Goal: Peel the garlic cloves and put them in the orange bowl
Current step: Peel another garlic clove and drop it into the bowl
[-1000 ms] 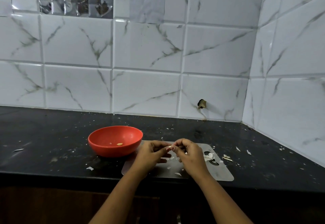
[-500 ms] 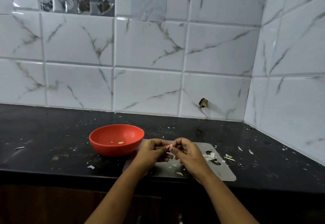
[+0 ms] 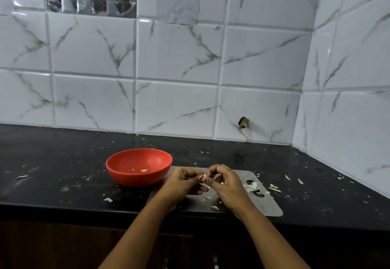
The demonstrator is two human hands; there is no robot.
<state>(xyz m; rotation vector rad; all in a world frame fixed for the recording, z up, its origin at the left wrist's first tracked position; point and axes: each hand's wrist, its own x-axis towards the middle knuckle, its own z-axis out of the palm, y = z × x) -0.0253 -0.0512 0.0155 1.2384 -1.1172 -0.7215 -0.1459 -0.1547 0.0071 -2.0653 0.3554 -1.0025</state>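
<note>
An orange bowl (image 3: 118,169) stands on the black counter, with one peeled clove (image 3: 144,170) lying inside it. Just right of the bowl, over a grey metal board (image 3: 268,205), my left hand (image 3: 183,184) and my right hand (image 3: 228,186) meet fingertip to fingertip. Between them they pinch a small garlic clove (image 3: 204,176), pale with a pinkish skin. Most of the clove is hidden by the fingers.
Loose garlic skins (image 3: 251,187) lie on the board around its cut-out handle hole and are scattered over the counter (image 3: 63,163). Tiled walls close the counter at the back and at the right. The counter's front edge runs just below my wrists.
Both hands stay together over the board, working the clove; the fingers have shifted slightly. The bowl and the clove in it have not moved.
</note>
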